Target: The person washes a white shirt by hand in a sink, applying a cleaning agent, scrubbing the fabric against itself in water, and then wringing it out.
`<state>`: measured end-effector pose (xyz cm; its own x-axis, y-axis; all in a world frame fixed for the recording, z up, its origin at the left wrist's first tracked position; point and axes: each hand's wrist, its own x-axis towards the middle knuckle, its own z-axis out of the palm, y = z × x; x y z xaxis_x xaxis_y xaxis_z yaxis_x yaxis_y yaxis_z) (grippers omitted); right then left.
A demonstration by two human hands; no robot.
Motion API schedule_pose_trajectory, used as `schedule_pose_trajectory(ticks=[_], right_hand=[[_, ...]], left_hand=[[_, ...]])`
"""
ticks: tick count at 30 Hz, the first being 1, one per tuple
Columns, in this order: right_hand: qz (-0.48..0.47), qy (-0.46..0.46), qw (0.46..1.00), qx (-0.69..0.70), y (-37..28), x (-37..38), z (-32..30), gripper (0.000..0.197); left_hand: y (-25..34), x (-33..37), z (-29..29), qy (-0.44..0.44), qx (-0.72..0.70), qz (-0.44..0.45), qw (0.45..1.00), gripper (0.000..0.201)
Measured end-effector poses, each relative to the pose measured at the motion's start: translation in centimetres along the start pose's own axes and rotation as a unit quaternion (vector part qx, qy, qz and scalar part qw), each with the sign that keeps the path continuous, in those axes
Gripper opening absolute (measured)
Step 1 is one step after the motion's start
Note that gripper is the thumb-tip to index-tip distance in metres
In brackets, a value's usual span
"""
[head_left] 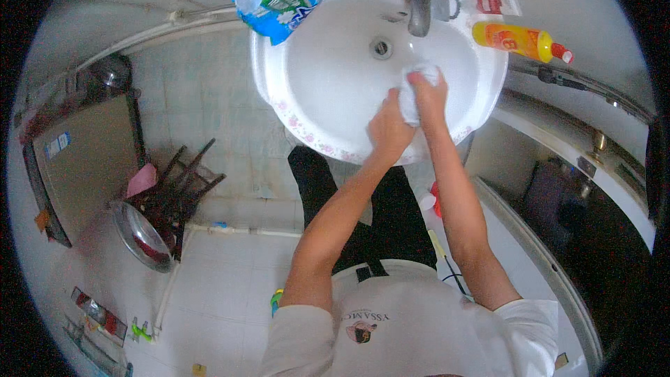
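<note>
Over the near right part of a white washbasin (335,84), both of my hands grip a bunched white cloth (410,105). My left hand (391,126) is closed round its lower left side. Higher up, my right hand (431,98) wraps the cloth from the right, its thumb across the top. Much of the cloth is hidden by my fingers. Ahead of my hands lies the round drain (381,47), and the grey metal faucet (419,3) bends over the bowl. No running water can be made out.
A blue detergent bag (283,0) lies on the basin's far left rim. A white and red tube (497,1) and a yellow bottle with a red cap (516,40) lie at the right rim. Dark stools (185,174) and a metal basin (143,237) are off to the left.
</note>
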<state>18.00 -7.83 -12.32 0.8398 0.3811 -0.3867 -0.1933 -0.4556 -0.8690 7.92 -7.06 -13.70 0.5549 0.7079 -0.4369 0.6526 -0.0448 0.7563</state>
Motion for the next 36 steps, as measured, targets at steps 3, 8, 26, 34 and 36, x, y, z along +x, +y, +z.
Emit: schedule_pose_trajectory(ticks=[3,8,26,34,36], right_hand=[[0.142,-0.133,0.974,0.118,-0.5,0.1,-0.5,0.038],[0.127,-0.194,0.972,-0.037,1.9,5.4,-0.1,0.048],[0.211,-0.354,0.861,0.299,4.5,1.1,-2.7,0.071],[0.194,-0.506,0.508,0.670,-1.8,-5.9,1.9,0.098],[0.158,-0.450,0.549,0.686,-4.1,-6.9,0.7,0.088]], left_hand=[[-0.5,-0.4,-2.3,-0.066,-0.127,-0.091,0.985,0.074],[-0.3,-3.6,-6.3,-0.120,-0.427,-0.229,0.866,0.086],[-3.9,-7.3,-4.8,-0.364,-0.863,-0.194,0.291,0.075],[5.0,-8.1,-2.2,-0.171,-0.913,-0.214,0.302,0.080],[6.1,-8.7,-2.1,-0.178,-0.896,-0.234,0.333,0.076]])
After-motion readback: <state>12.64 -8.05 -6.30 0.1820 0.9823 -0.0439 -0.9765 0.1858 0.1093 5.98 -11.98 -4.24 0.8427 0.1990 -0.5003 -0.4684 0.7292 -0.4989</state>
